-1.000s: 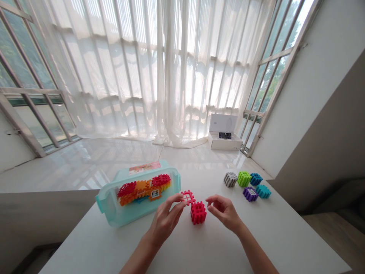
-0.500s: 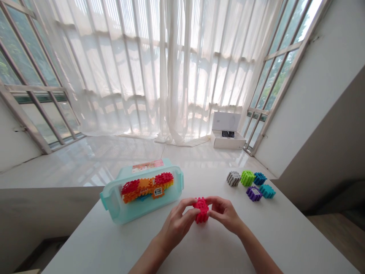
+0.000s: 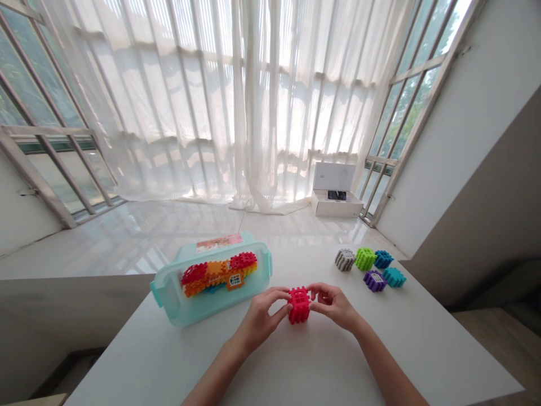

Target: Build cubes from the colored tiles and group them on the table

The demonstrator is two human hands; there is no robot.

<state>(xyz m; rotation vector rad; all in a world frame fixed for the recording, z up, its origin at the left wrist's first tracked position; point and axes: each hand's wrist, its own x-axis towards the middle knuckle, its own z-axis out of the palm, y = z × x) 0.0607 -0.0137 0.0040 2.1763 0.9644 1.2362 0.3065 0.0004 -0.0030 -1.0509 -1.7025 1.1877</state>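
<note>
From where I stand, I can see the red stack (image 3: 298, 307) on the white table (image 3: 321, 372), right between the two hands. The left hand (image 3: 262, 311) is half curled, with its thumb and fingertips up against the left side of the stack. The right hand (image 3: 336, 307) is curled the same way and touches the right side, so the two hands seem to hold it together. To do this bit well, I think both hands should push in softly and just as hard as each other, so no flat piece slides out. The bumpy edges should line up, and the little window on top should sit flat. Squeezing hard on one side could make it tip. The blue-green tub (image 3: 169, 313) is near the left hand, with bright pieces (image 3: 215, 270) in it. Off to the right, well apart, are the grey (image 3: 345, 260), green (image 3: 365, 259), blue (image 3: 384, 259), purple (image 3: 374, 281) and teal (image 3: 394, 277) stacks.
</note>
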